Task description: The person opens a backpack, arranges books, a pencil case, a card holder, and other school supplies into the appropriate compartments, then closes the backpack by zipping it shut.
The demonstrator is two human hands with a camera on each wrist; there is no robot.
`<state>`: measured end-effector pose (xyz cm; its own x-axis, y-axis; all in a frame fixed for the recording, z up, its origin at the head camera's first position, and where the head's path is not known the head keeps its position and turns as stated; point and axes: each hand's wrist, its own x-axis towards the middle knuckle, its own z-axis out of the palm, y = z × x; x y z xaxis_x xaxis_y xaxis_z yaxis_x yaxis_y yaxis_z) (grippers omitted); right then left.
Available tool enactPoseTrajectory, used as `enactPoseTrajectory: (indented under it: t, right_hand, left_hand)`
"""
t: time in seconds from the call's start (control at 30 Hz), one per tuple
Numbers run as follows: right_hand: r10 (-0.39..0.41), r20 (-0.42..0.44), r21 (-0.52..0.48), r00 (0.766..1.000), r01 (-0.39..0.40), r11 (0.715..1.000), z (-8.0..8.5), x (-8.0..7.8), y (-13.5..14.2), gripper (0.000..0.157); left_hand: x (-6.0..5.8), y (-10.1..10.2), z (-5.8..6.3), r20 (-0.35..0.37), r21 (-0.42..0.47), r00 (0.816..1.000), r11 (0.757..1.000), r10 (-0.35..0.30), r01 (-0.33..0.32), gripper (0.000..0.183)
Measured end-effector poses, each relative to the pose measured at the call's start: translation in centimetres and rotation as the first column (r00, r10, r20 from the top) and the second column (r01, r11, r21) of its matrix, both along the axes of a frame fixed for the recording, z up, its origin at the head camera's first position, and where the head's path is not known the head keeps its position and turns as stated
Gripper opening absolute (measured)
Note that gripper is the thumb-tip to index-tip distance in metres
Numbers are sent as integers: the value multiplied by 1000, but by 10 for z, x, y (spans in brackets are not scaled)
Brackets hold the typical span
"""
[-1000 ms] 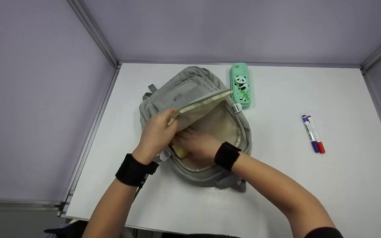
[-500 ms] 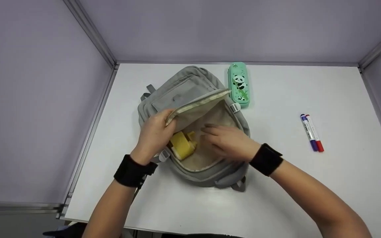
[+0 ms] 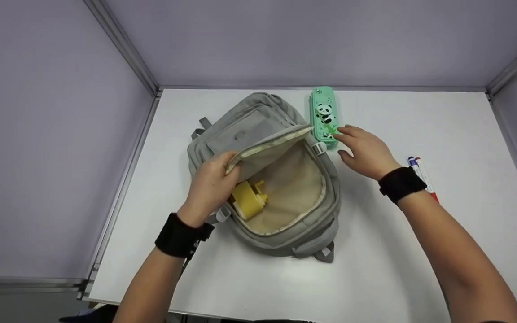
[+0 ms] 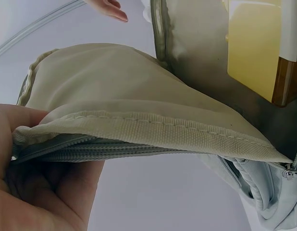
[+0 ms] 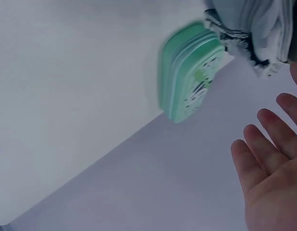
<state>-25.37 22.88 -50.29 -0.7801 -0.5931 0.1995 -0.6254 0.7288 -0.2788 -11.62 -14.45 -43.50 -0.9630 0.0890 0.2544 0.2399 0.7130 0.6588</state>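
Observation:
A grey backpack lies on the table with its main pocket unzipped. My left hand grips the edge of its flap and holds it up; the left wrist view shows the thumb and fingers on either side of the zipped edge. Inside the pocket sits a yellow boxy object with white and brown parts, its kind unclear. My right hand, fingers spread, is over the table beside a green panda pencil case. In the right wrist view that hand holds nothing.
A blue marker and a red marker lie side by side at the right, partly covered by my right wrist. Purple-grey panels enclose the white table at the back and sides.
My right hand has come out of the backpack, leaving the yellow object inside, and moved up and right to the pencil case. The left hand still holds the flap.

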Motion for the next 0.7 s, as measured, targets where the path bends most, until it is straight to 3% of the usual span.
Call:
enactPoseTrajectory:
  t: [0.17, 0.3, 0.7]
  right_hand:
    - [-52, 89, 98, 995, 43, 994, -9, -25, 0, 49]
    - [-61, 112, 182, 992, 39, 982, -18, -39, -6, 53]
    - [18, 149, 253, 989, -56, 966, -47, -58, -21, 51]
  left_hand:
    - [0, 0, 1, 6, -17, 1000, 1000, -4, 4, 25]
    - [0, 0, -2, -2, -10, 1000, 1000, -13, 13, 25]
    - [0, -1, -2, -10, -9, 999, 999, -32, 32, 25]
